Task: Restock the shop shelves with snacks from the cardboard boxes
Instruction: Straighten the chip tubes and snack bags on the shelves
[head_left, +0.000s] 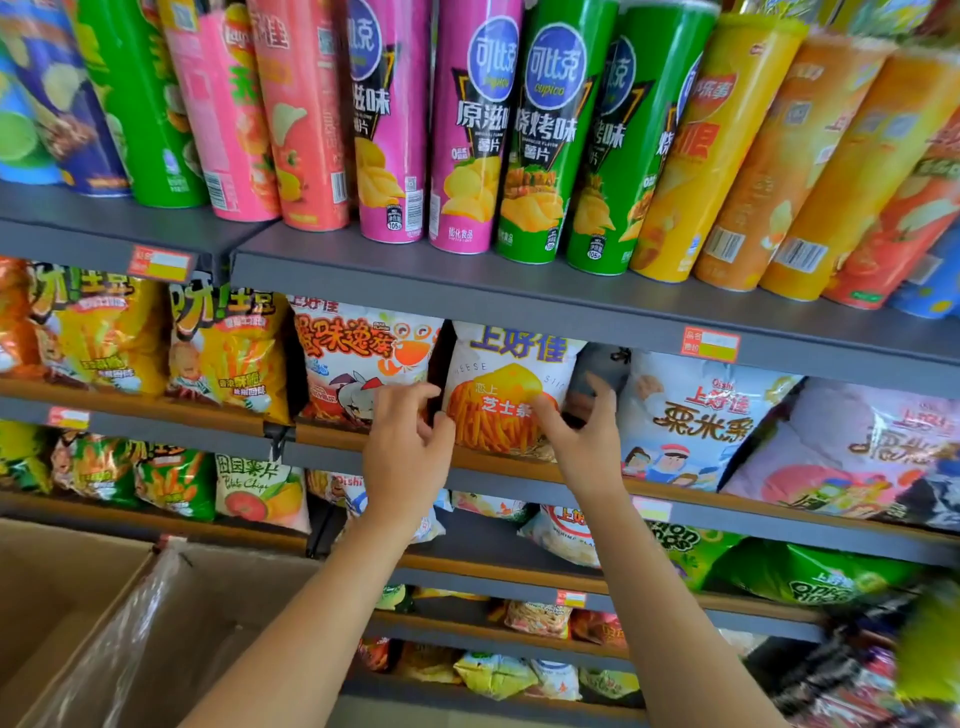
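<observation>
We steady the cheese-stick bag (506, 389) upright on the second shelf (519, 467), left hand (408, 447) pinching its lower left edge, right hand (584, 431) gripping its right side, so its face shows. The cardboard box (104, 623) waits lower left.

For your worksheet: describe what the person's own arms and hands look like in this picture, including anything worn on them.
Both forearms are bare as far as the picture shows: no sleeves reach into view. The left hand and right hand wear no gloves, and no rings, watch or bracelets show on the fingers or wrists. The fingernails look short and unpainted, as far as can be told. No markings show.
</observation>
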